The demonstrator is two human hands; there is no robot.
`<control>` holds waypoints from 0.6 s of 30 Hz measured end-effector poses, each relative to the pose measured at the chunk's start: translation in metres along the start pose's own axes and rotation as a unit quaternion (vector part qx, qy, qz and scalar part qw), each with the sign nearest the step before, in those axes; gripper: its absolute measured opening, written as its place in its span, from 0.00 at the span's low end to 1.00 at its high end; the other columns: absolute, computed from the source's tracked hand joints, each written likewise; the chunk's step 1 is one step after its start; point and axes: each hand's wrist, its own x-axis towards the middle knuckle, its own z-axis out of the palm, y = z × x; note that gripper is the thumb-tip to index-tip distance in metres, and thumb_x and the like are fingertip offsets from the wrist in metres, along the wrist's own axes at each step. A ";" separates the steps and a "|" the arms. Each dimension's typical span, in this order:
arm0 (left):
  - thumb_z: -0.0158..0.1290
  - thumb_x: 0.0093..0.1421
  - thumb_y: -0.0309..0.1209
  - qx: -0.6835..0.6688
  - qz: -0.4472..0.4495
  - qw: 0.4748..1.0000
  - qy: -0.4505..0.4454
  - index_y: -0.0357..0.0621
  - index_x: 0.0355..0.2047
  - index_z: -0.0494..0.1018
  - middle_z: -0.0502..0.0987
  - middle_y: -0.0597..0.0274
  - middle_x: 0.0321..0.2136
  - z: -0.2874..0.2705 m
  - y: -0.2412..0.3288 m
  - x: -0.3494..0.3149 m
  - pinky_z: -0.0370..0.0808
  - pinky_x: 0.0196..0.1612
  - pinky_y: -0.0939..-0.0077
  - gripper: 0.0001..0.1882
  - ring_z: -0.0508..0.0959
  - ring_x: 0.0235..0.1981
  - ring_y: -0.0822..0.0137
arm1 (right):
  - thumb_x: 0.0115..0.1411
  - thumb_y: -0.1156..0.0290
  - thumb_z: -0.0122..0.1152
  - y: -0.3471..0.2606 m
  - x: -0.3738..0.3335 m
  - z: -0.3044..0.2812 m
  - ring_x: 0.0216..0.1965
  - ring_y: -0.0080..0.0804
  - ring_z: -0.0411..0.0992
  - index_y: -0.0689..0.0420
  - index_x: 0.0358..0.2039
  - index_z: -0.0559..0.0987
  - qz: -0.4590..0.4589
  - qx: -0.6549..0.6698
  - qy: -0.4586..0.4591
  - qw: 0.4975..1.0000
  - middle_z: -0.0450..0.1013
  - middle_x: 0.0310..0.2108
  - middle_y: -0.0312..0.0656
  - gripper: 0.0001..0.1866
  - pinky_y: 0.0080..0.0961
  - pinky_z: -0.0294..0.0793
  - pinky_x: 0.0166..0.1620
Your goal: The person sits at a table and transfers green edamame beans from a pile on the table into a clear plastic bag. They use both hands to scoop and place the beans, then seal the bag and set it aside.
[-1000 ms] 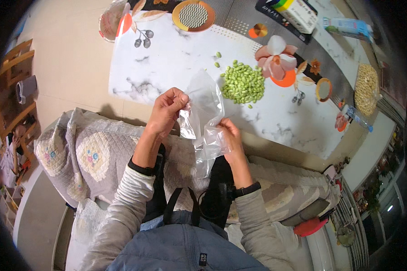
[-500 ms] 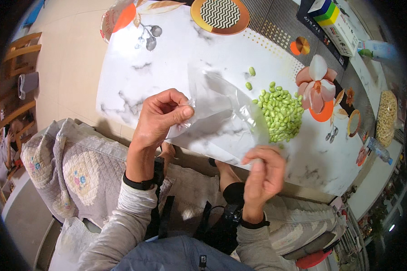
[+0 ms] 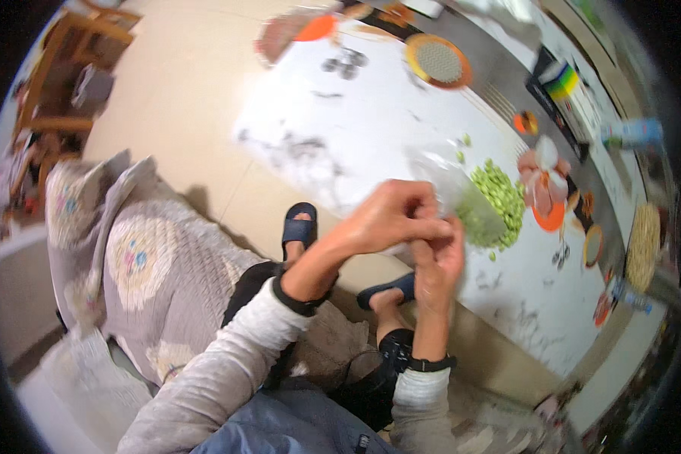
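Above the near edge of the table, my two hands meet at the opening of a clear plastic bag [image 3: 440, 172]. My left hand [image 3: 393, 218] pinches the bag's edge between thumb and fingers. My right hand [image 3: 440, 261] is closed against the left fingertips, apparently gripping the same edge; the exact contact is partly hidden and blurred. The bag hangs away from me over the tabletop, its far end in front of a heap of shelled green beans [image 3: 503, 198]. A couple of loose beans [image 3: 466, 140] lie beyond the heap.
The marble-patterned table [image 3: 310, 144] carries a box [image 3: 571, 102], a bottle [image 3: 632, 134] and a bag of pale pieces [image 3: 643, 246] on its far right side. A quilted sofa [image 3: 144, 257] stands at left, a wooden chair [image 3: 60, 121] behind it.
My left hand has moved right and my right hand up to meet it at the bag's edge. The view has shifted, so the table sits further right.
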 end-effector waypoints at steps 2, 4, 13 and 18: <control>0.66 0.55 0.37 0.033 0.067 0.997 0.019 0.40 0.22 0.68 0.68 0.71 0.18 0.006 0.001 -0.006 0.65 0.24 0.79 0.18 0.65 0.22 0.79 | 0.51 0.71 0.73 0.001 -0.008 -0.010 0.51 0.29 0.70 0.60 0.56 0.66 -0.034 -0.002 -0.015 0.999 0.70 0.48 0.41 0.33 0.29 0.70 0.55; 0.66 0.53 0.41 0.074 0.145 0.985 0.062 0.38 0.23 0.68 0.68 0.64 0.17 0.017 0.010 -0.019 0.67 0.24 0.74 0.21 0.65 0.22 0.76 | 0.61 0.58 0.61 0.002 -0.017 -0.022 0.60 0.38 0.65 0.58 0.59 0.65 -0.049 0.164 -0.127 0.977 0.67 0.57 0.43 0.30 0.37 0.63 0.63; 0.62 0.44 0.32 0.049 0.348 0.924 0.150 0.38 0.21 0.69 0.71 0.52 0.17 0.045 0.114 -0.159 0.67 0.26 0.60 0.14 0.72 0.21 0.52 | 0.64 0.40 0.44 0.076 -0.012 -0.128 0.64 0.43 0.60 0.55 0.65 0.63 0.154 0.198 -0.119 0.961 0.61 0.65 0.41 0.38 0.46 0.57 0.65; 0.63 0.45 0.33 0.012 0.429 0.896 0.109 0.38 0.21 0.69 0.72 0.54 0.18 0.066 0.148 -0.222 0.66 0.27 0.58 0.14 0.72 0.23 0.49 | 0.63 0.36 0.42 0.091 -0.045 -0.151 0.64 0.48 0.59 0.54 0.65 0.64 0.218 0.190 -0.152 0.945 0.62 0.65 0.43 0.40 0.49 0.56 0.66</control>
